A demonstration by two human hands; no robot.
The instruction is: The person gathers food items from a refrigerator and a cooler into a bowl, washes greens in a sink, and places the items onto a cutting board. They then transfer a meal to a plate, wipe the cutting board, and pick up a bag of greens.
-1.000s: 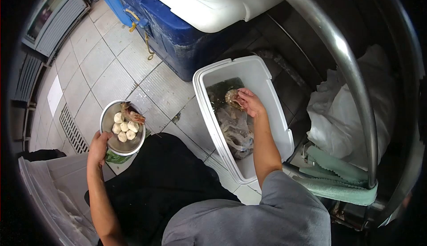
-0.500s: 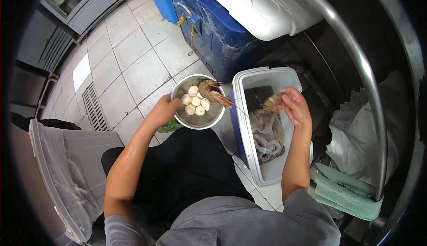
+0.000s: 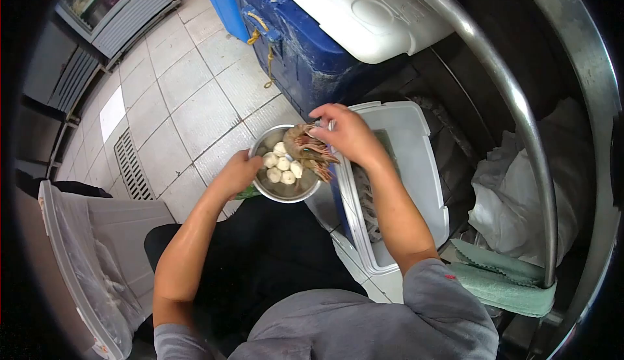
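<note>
Left hand curled around the near-left rim of the bowl, holding it up over the floor. Right hand is over the bowl's far-right edge, fingers loosely bent at the prawns; whether it grips one or has just let go, I cannot tell. In the bowl already: two prawns on the right side, as far as I can make out, and a cluster of white balls in the middle. The white cooler just right of the bowl holds more bagged stock, so the picking looks partly done. The bowl nearly touches the cooler's left wall, the blue cooler sits close behind, the rail hems the right. Open floor lies far left.
</note>
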